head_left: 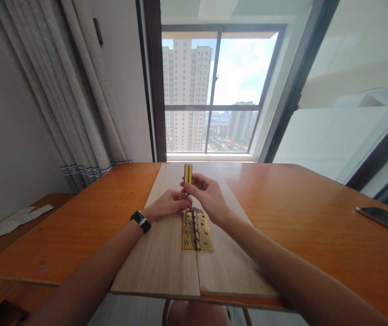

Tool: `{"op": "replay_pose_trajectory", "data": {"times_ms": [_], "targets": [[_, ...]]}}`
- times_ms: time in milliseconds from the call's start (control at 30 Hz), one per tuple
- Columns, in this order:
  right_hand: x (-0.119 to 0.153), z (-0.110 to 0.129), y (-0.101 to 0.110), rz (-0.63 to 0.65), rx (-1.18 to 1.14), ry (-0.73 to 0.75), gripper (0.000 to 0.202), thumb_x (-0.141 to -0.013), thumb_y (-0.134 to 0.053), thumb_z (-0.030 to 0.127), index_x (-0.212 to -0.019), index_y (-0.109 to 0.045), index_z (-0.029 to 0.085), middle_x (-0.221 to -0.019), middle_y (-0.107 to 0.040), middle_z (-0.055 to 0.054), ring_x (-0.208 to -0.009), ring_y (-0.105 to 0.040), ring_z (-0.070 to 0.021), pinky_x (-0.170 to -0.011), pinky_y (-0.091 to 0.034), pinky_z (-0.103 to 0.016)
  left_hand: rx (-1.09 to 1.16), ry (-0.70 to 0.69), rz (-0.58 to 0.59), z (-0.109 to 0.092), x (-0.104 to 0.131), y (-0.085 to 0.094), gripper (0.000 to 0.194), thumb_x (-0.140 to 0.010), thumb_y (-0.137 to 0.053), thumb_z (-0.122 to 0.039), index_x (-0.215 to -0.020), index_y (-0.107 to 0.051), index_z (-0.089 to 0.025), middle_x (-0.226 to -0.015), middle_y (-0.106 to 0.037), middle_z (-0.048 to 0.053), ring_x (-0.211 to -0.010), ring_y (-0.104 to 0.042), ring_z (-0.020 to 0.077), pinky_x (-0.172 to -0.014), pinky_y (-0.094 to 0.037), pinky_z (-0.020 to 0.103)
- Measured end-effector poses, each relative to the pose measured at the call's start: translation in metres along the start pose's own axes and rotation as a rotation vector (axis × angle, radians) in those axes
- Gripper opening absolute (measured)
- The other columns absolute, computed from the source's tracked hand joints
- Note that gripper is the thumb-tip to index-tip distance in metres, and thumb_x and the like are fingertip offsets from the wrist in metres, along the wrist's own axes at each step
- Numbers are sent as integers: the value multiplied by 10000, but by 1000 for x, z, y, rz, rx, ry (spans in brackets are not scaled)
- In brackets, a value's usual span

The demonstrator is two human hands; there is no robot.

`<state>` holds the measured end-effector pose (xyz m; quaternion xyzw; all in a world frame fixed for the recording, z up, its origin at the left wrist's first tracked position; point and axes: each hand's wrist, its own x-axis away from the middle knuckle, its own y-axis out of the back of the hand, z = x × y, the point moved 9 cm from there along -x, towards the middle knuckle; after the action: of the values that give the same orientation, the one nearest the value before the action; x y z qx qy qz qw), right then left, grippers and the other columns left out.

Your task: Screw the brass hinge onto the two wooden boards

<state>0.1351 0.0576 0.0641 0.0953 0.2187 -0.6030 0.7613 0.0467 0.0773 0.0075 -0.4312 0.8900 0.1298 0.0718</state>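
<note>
A brass hinge (pixel 196 231) lies open across the seam between two pale wooden boards (pixel 160 262). Screws (pixel 188 232) sit in its left leaf, and several loose screws (pixel 198 209) rest at its far end. My right hand (pixel 209 194) is closed around the yellow and black handle of a screwdriver (pixel 188 174), which stands nearly upright over the left leaf. My left hand (pixel 171 202), with a black watch on the wrist, has its fingers pinched low by the screwdriver shaft. Whether those fingertips grip the shaft or a screw is hidden.
Under the boards is an orange-brown wooden table (pixel 282 203). A dark phone (pixel 384 220) lies near its right edge. Beyond the far edge stands a window (pixel 210 107), with a grey curtain (pixel 68 90) to the left. A pale strip (pixel 17 222) lies on a lower surface at left.
</note>
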Motion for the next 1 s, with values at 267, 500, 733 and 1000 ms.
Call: {"op": "replay_pose_trajectory", "data": {"times_ms": [267,500,733,1000], "targets": [[0,-8,-15,235,-180,-75,375,-778,-735,459,-1021,-709,176,-922,-732,-65,-742,-664,-156,-577,-520,-257,84,-11,10,2,-1,-2,332,-735,-789,-423,-754,-672,-113,-737,-635,17,-708,-568,125,-711,-441,258],[1,-6,-9,77,-1,-42,294,-741,-742,369,-957,-702,173,-838,-707,-36,-651,-620,-136,-495,-493,-237,89,36,4,9,0,-1,358,-723,-790,-454,-753,-690,-112,-747,-667,29,-718,-586,141,-727,-449,271],[0,-8,-2,22,103,-36,296,-737,-720,314,-1003,-721,183,-706,-651,10,-559,-566,-118,-495,-475,-249,8,34,10,6,1,-1,369,-756,-751,-483,-749,-704,-117,-763,-671,31,-734,-580,147,-737,-443,274],[-4,-5,0,55,144,-31,321,-686,-769,289,-973,-750,147,-751,-702,-12,-663,-618,-138,-609,-500,-262,25,48,21,5,1,-3,393,-751,-751,-502,-732,-712,-111,-742,-671,36,-704,-574,136,-709,-445,262]]}}
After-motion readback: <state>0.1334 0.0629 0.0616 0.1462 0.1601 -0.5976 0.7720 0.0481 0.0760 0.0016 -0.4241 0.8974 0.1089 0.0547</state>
